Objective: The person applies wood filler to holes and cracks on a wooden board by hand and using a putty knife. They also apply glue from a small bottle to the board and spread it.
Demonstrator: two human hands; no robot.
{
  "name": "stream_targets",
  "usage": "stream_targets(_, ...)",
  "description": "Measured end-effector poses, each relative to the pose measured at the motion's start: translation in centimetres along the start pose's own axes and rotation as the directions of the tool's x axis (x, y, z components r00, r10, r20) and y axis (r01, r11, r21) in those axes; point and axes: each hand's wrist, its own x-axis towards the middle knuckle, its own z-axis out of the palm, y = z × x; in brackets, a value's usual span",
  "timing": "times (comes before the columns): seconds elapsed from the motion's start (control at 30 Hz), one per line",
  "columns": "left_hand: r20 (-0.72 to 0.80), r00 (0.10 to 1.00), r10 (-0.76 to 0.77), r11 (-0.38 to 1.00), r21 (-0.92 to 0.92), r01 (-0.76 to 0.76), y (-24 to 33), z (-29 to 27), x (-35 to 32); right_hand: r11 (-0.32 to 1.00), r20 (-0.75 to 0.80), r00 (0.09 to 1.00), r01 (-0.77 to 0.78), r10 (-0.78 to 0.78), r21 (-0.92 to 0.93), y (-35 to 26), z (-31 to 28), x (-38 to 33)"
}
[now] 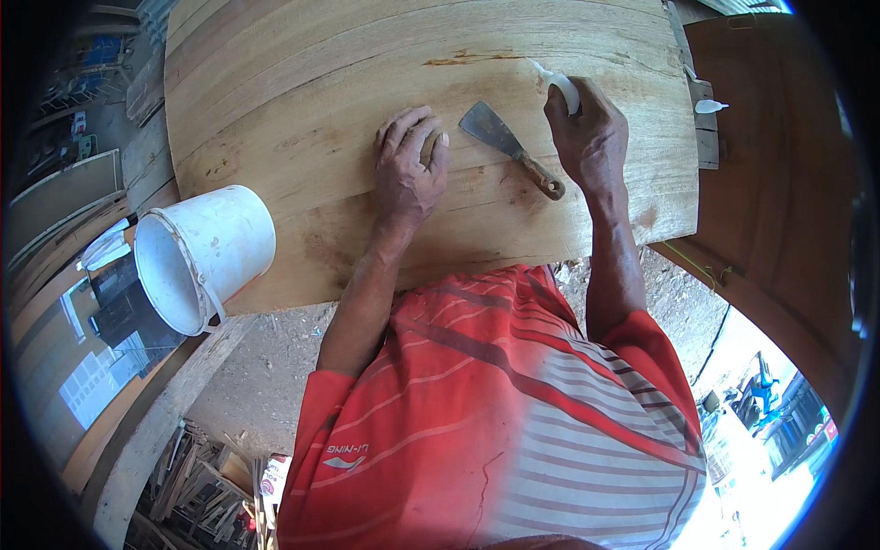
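Note:
A wide wooden panel (pixel 302 110) lies before me, with a brown crack or stain near its far middle. My right hand (pixel 591 133) is closed around a small white squeeze bottle (pixel 565 90), its narrow nozzle pointing at the wood by that mark. On the panel my left hand (pixel 410 165) rests palm down, fingers slightly bent and apart, holding nothing. Between the two hands lies a putty knife (pixel 500 136), its dark blade toward the far left and its worn wooden handle toward me.
A white bucket (pixel 229 240) stands at the panel's left near corner. Another small white bottle (pixel 708 107) sits past the right edge, near a large brown board (pixel 779 174). Scrap wood strips (pixel 197 490) are piled on the ground at lower left.

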Motion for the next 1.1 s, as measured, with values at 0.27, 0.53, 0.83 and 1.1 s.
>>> stream_targets(0.27,0.004,1.000,0.003,1.000,0.008,-0.003,0.0,-0.1,0.0,1.000,-0.006,1.000,0.018,-0.018,0.024,0.1,0.3,0.1)
stream_targets(0.53,0.002,1.000,0.004,1.000,0.012,-0.004,0.2,0.0,0.1,1.000,-0.004,1.000,0.022,-0.022,0.020,0.4,1.5,0.7)
stream_targets(0.83,-0.008,1.000,0.006,1.000,0.011,-0.006,0.1,0.0,0.1,0.999,-0.034,0.999,0.034,-0.034,0.013,0.9,1.0,0.7)
stream_targets(1.1,0.004,1.000,0.000,1.000,0.005,0.000,0.3,-0.1,0.2,1.000,-0.046,0.999,0.003,-0.003,-0.021,1.6,0.3,0.9)
